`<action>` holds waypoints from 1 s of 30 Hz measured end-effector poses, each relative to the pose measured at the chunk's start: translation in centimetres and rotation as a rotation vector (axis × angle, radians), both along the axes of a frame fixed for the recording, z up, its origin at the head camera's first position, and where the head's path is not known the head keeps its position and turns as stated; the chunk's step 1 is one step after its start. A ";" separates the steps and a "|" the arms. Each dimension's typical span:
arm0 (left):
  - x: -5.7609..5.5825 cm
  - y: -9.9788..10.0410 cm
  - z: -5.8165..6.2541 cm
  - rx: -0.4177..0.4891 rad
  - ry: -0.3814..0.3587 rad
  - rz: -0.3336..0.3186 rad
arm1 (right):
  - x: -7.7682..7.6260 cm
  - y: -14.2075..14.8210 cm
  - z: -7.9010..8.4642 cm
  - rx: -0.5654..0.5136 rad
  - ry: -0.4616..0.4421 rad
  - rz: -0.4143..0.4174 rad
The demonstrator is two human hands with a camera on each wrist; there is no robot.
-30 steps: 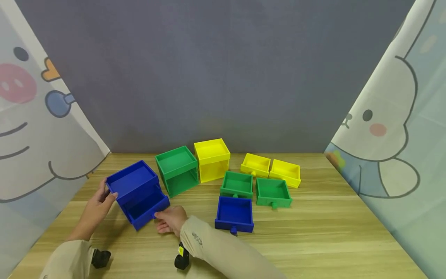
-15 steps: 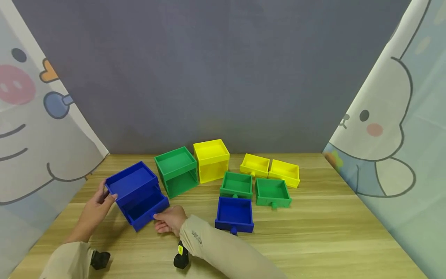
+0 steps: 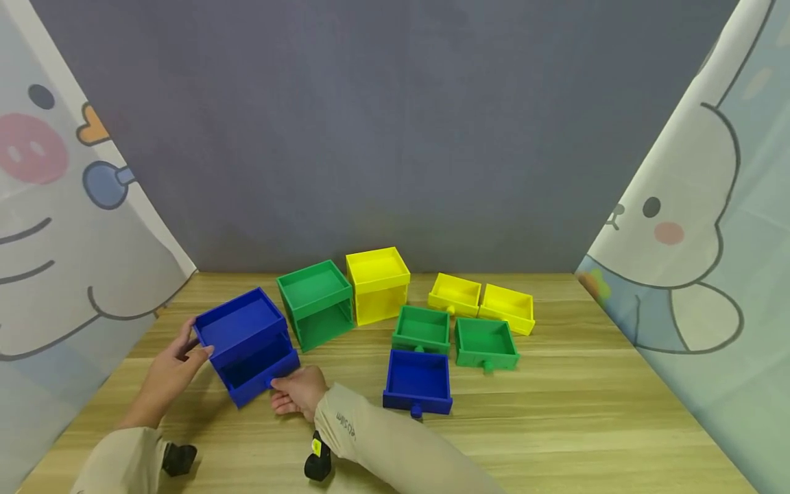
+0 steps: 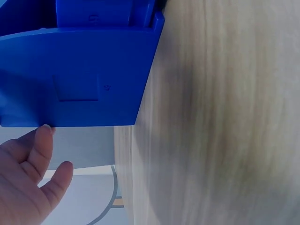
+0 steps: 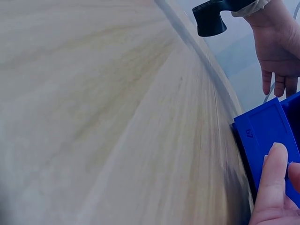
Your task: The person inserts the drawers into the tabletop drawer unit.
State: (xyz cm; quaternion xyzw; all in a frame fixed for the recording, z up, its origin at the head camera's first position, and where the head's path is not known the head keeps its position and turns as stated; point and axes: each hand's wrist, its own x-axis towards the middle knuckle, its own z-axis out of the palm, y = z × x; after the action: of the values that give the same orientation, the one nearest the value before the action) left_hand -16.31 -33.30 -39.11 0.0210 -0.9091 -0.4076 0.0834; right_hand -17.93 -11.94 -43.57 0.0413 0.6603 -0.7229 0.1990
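A blue cabinet stands at the left of the table, turned at an angle. Its lower bay holds a blue drawer that juts partly out of the front; the bay above it is open. My left hand grips the cabinet's left side, the thumb near the top front corner and the fingers behind. With thumb and fingers my right hand pinches the knob on the drawer front, though the right wrist view hides most of the knob. A second blue drawer lies loose to the right.
Behind stand a green cabinet and a yellow cabinet, both without drawers. Two green drawers and two yellow drawers lie at the middle right. A grey backdrop closes off the table's far edge.
The blue drawer juts out slightly less from the cabinet than before. Both hands keep their hold, and the loose drawers have stayed in place.
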 end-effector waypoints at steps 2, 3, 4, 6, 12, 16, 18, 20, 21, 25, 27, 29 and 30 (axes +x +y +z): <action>0.0 0.1 0.0 -0.012 0.000 0.000 | 0.0 0.0 0.0 -0.003 0.002 -0.004; -0.1 0.1 0.1 -0.019 0.002 0.001 | 0.0 0.0 0.0 -0.003 0.002 -0.004; 0.0 0.1 0.1 -0.016 0.006 0.003 | -0.1 0.0 0.0 -0.004 0.001 -0.005; 0.0 0.2 0.0 -0.005 0.019 0.009 | -0.1 0.0 0.1 -0.008 -0.003 -0.002; 0.0 0.5 -0.2 0.006 0.053 0.004 | -0.2 -0.2 0.4 -0.012 -0.009 -0.024; 0.1 0.4 -0.2 0.008 0.054 0.014 | -0.2 -0.5 0.5 -0.021 -0.010 -0.037; 0.3 0.3 -0.2 0.003 0.048 0.020 | -0.2 -0.7 0.6 -0.021 -0.012 -0.040; 0.4 0.3 -0.2 0.001 0.041 0.022 | -0.1 -0.9 0.6 -0.017 -0.012 -0.047; 0.4 0.3 -0.3 -0.001 0.036 0.021 | -0.1 -0.9 0.7 -0.020 -0.011 -0.053; 0.4 0.3 -0.2 -0.007 0.024 0.022 | -0.2 -1.1 0.6 -0.026 -0.008 -0.060; 0.4 0.3 -0.2 -0.011 0.012 0.016 | -0.3 -1.1 0.5 -0.038 -0.005 -0.060; 0.2 0.4 -0.1 -0.008 -0.005 0.009 | -0.5 -1.0 0.4 -0.048 -0.002 -0.061; 0.1 0.5 0.0 -0.005 -0.010 0.005 | -0.6 -1.0 0.3 -0.051 -0.001 -0.061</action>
State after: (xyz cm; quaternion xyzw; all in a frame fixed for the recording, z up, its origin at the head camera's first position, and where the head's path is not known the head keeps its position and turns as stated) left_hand -16.18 -32.81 -39.16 0.0253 -0.9105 -0.4048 0.0801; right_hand -18.50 -12.89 -43.27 0.0569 0.6398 -0.7454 0.1784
